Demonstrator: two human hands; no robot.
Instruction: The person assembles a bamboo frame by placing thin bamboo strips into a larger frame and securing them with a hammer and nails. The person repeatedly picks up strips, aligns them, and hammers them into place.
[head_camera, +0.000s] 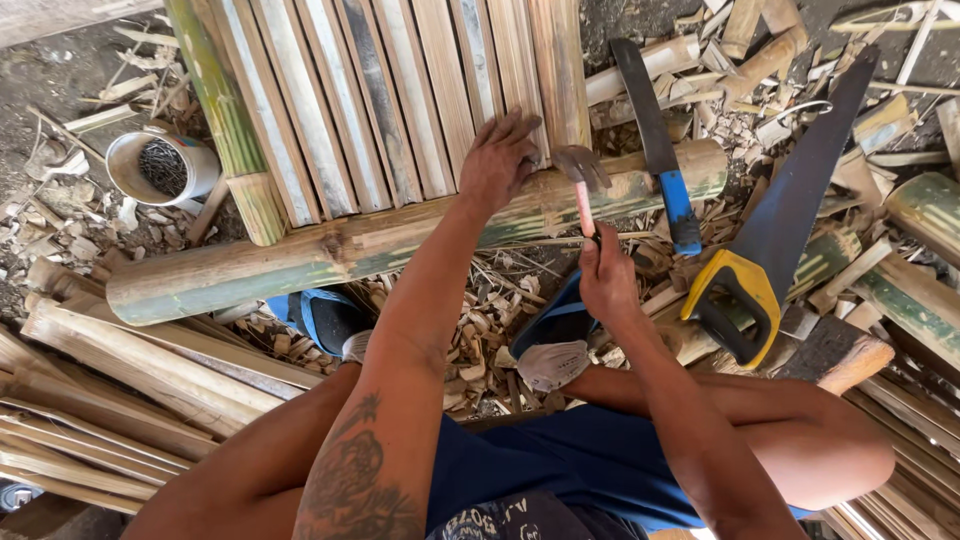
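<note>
Just bare grey dirt ground (60, 75) here, daylight all over, buried under bamboo chips and shavings (480, 320) with split offcuts (120, 400) piled around.

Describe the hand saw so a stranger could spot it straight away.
Start at the thick bamboo pole lying crosswise under the split slats. Past its right end, on the scraps, lies the hand saw. Unlike the blue-handled blade beside it, it has a yellow-and-black handle.
</note>
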